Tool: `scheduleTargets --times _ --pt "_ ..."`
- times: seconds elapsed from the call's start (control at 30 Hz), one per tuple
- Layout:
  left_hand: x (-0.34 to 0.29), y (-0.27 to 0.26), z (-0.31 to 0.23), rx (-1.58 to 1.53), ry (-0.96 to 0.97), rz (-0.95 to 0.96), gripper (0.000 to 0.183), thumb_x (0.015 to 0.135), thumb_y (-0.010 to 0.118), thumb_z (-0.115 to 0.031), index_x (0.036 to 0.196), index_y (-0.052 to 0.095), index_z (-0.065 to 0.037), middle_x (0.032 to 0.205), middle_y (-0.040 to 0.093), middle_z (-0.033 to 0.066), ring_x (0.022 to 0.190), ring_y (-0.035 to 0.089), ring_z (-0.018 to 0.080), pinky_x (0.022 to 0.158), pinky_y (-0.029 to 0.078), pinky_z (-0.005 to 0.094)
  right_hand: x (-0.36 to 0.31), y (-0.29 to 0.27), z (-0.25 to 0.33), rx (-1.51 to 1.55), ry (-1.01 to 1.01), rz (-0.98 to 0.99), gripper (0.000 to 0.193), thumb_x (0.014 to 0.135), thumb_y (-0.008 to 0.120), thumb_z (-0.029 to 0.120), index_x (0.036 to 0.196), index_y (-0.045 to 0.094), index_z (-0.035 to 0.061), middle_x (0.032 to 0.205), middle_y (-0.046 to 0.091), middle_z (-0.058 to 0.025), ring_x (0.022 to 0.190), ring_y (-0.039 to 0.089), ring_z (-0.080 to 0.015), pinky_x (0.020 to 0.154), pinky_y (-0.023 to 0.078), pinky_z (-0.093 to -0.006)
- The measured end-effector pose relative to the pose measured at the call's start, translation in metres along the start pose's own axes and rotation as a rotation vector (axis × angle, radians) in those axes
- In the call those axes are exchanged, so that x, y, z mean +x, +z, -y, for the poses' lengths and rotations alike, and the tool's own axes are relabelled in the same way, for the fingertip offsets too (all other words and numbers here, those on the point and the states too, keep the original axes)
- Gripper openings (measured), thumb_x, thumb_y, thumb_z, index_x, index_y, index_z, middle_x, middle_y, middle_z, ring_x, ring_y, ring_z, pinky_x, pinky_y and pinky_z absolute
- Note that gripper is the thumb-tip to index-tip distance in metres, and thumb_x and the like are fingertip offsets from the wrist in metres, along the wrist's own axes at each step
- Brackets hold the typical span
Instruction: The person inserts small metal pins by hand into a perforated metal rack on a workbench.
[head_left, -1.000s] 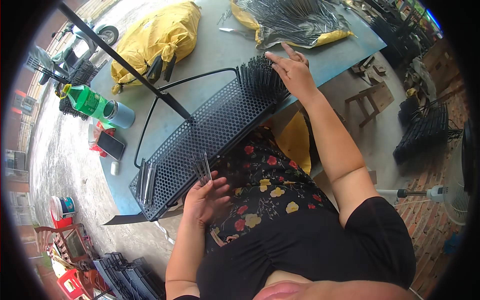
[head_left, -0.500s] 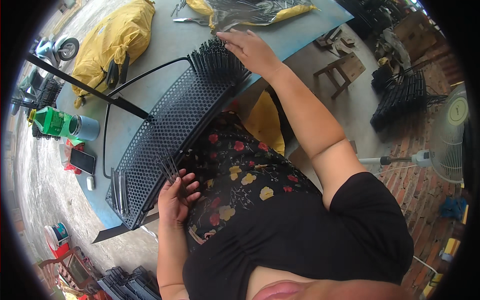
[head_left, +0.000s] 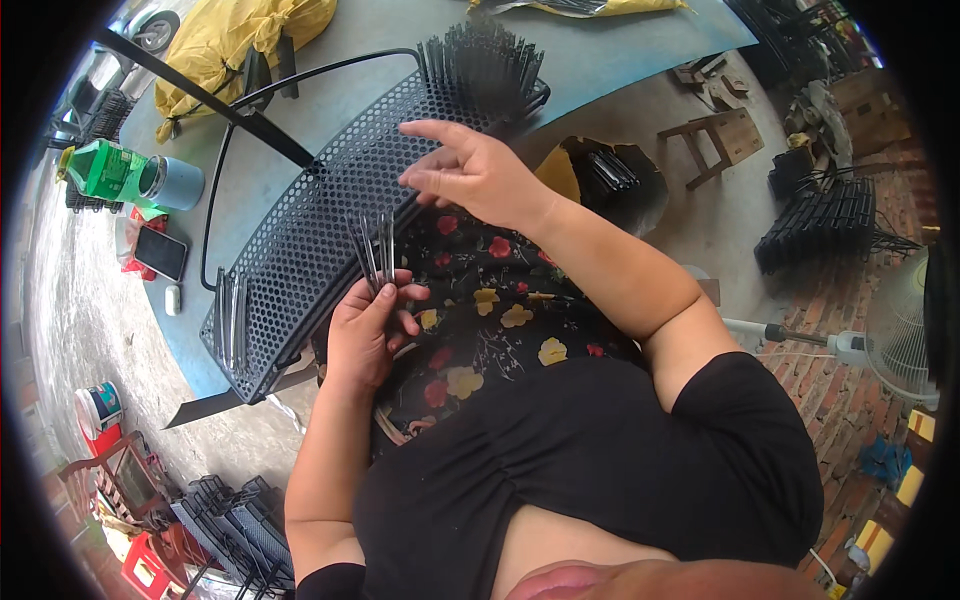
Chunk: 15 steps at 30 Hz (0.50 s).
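Across a blue-grey surface (head_left: 395, 25), we see a long black mesh rack (head_left: 300, 235) slanting in front of a seated person in a flowered apron (head_left: 490, 310). At its near edge, the left hand (head_left: 378, 318) has its grip closed around a small fan of thin rods (head_left: 377, 250), their tips raised against the mesh. The right hand (head_left: 470, 175) appears above the middle of the rack with its grip relaxed and fingers parted; we cannot tell whether the fingertips touch it. We find a dense cluster of black rods (head_left: 480, 65) at the far right end and a few more rods (head_left: 231, 320) at the left. Beyond the rack's left side, we spot a green bottle (head_left: 103, 170), a blue cup (head_left: 180, 185) and a phone (head_left: 160, 253).
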<state>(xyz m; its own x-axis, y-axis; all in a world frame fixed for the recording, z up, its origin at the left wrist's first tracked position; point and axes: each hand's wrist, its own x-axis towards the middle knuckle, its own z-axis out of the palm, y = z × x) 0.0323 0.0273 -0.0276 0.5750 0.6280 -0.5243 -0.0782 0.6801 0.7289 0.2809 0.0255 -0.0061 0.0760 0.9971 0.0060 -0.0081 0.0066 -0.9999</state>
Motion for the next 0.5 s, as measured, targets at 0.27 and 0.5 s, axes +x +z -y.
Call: scheduleTargets --times 0.27,0.5 --pt "-0.006 0.013 -0.003 0.055 -0.081 0.193 0.026 0.1 0.05 -0.014 0.121 0.053 0.001 0.102 0.067 0.0146 0.072 0.064 0.0149 0.046 0.042 0.0182 0.002 0.034 0.004 0.057 0.092 0.383 0.038 0.092 0.063 0.013 0.129 0.056 0.0055 0.101 0.069 -0.0115 0.088 0.064 -0.0149 0.078 0.051 -0.0265" --pt "-0.005 0.005 -0.002 0.051 -0.173 0.108 0.033 0.091 0.061 -0.004 0.122 0.052 0.003 0.106 0.065 0.0163 0.081 0.067 0.0189 0.065 0.06 0.0313 0.033 -0.003 0.007 0.307 -0.011 -0.006 0.013 0.095 0.058 0.007 0.107 0.059 0.0011 0.095 0.069 -0.0096 0.087 0.068 -0.0144 0.072 0.055 -0.0229"
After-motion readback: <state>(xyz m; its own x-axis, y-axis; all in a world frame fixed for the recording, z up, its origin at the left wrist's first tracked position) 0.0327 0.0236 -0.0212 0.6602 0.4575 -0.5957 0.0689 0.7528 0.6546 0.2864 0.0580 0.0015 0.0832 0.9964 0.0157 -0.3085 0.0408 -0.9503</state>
